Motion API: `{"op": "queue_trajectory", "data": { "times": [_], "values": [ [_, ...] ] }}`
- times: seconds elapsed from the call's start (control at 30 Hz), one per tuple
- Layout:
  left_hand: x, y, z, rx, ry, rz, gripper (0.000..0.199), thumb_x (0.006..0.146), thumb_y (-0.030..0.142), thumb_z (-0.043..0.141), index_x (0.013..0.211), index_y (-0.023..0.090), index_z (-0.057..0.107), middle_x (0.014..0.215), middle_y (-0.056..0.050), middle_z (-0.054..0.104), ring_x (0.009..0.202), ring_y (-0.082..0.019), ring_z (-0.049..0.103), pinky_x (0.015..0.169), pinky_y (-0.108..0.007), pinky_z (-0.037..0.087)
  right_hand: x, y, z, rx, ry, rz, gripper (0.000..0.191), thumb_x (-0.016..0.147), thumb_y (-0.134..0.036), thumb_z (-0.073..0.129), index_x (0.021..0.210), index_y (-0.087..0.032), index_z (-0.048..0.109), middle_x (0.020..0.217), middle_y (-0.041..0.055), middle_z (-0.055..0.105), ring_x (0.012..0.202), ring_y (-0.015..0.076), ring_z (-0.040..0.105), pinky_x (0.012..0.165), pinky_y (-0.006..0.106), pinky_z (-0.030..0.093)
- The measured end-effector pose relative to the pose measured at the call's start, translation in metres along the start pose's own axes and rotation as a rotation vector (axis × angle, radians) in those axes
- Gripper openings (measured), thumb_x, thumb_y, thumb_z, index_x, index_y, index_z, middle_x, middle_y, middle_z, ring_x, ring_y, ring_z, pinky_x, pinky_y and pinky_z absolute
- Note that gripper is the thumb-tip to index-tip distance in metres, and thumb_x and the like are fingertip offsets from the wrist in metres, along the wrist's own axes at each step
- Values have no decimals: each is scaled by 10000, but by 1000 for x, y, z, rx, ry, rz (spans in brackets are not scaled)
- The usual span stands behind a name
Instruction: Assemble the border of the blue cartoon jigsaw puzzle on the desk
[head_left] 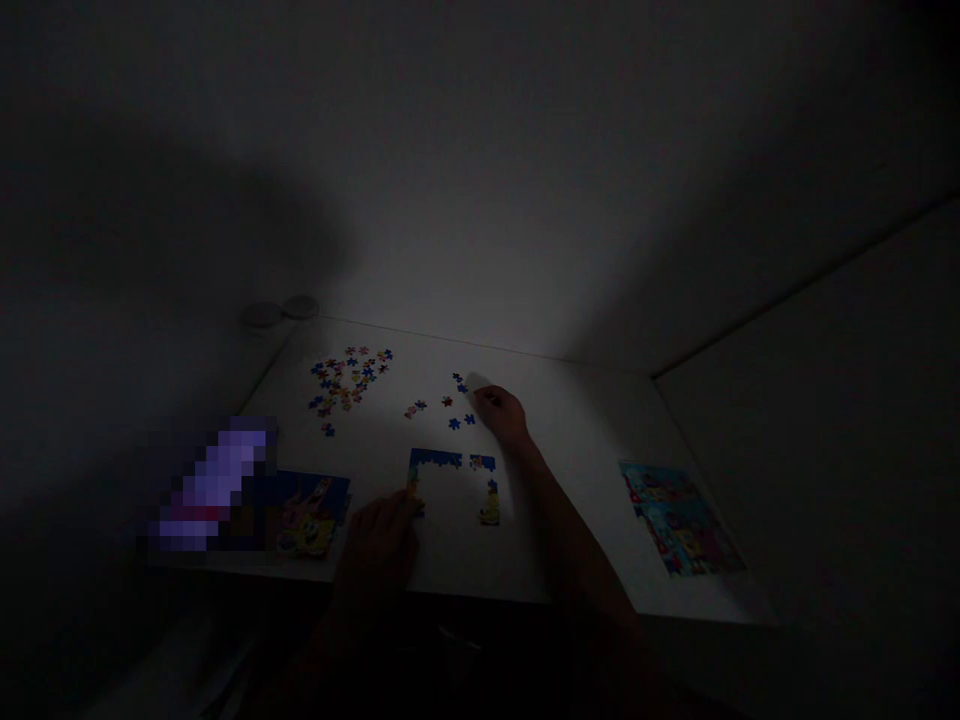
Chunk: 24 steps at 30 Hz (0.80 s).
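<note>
A partly joined puzzle border (435,457) lies on the white table, with a top strip, a left side and a right side (492,505). A small gap splits the top strip from the top right corner. My left hand (382,525) rests palm down at the border's left side, its fingertips touching that edge. Beyond the border, my right hand (504,412) is closed in a pinch close to some loose blue pieces (461,387); whatever may be between its fingertips is too dark to make out. More loose pieces (454,424) lie just left of this hand.
A heap of mixed puzzle pieces (345,385) spreads over the table's far left. A cartoon picture (311,510) lies left of my left hand, beside a blurred, pixelated bright patch (217,480). Another cartoon puzzle (679,520) lies at the right. Walls (465,250) enclose the table's back and right.
</note>
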<state>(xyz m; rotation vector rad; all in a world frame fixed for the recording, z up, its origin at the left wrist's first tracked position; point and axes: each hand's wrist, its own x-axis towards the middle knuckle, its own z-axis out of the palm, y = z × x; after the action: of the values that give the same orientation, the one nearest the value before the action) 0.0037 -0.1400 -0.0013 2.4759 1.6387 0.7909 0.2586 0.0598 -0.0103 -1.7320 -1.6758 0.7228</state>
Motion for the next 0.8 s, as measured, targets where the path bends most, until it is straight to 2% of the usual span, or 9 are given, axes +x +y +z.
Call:
{"op": "queue_trajectory", "data": {
  "times": [0.23, 0.33, 0.47, 0.8],
  "values": [
    [0, 1, -1, -12, -6, -11, 375, 885, 127, 474, 1231, 203, 596, 1174, -92, 669, 1048, -259, 592, 908, -430, 476, -10, -1, -3, -20, -90, -75, 298, 864, -428, 566, 1000, -207, 712, 967, 55, 716, 878, 201, 655, 808, 332, 514],
    [-1, 1, 0, -30, -1, -18, 370, 879, 132, 475, 1214, 214, 607, 1176, -90, 666, 1049, -254, 589, 919, -431, 476, -18, -6, -6, -45, -162, -149, 281, 854, -382, 619, 1050, -210, 724, 1053, 76, 696, 981, 213, 642, 885, 345, 500],
    [0, 1, -1, -45, 2, -13, 338, 879, 134, 471, 1170, 211, 626, 1166, -97, 666, 1048, -257, 586, 934, -442, 468, -27, -14, -8, -131, -229, -210, 364, 786, -350, 735, 1141, -268, 728, 1156, 79, 649, 1118, 245, 587, 986, 377, 447],
    [-1, 5, -5, -62, -8, -47, 350, 877, 110, 495, 1193, 212, 605, 1206, -90, 642, 1071, -254, 569, 946, -439, 465, -30, -21, 0, -304, -213, -186, 346, 838, -379, 702, 1177, -311, 723, 1194, 98, 594, 1125, 276, 578, 1010, 440, 407]
  ]
}}
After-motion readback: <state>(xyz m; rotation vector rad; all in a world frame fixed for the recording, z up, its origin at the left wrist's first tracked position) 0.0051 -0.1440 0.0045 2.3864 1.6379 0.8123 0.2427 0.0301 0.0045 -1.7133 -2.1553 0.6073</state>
